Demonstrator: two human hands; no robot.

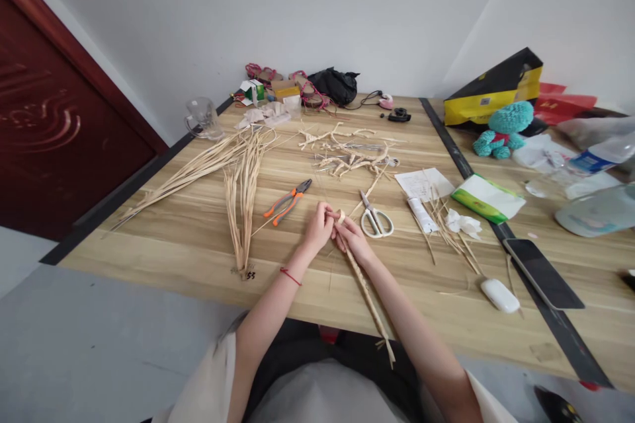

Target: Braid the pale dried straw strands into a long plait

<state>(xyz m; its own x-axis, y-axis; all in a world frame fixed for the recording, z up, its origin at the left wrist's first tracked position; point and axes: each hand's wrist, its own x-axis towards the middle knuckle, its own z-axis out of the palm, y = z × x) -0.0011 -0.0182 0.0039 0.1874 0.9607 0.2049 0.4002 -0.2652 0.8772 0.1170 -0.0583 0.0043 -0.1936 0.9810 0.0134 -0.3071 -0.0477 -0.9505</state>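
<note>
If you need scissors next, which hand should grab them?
Probably the right hand: the scissors lie just beside it. The left hand is farther off, though both are busy at the stick.

1 rod point(360, 279), 1 pr ea. scissors point(372, 212), pliers point(300, 190)

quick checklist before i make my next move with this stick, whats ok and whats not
1. Right hand supporting the stick: ok, it is around the upper part.
2. Left hand with a firm grip: cannot tell, its fingertips are beside the pale band but hide what they pinch.
3. Stick's lower end fully on the table: not ok, it reaches past the front edge, with loose ends splayed at the tip.
4. Scissors close by: ok, lying just right of the hands.
5. Pliers out of the way: ok, lying left of the hands, touching neither.
</note>
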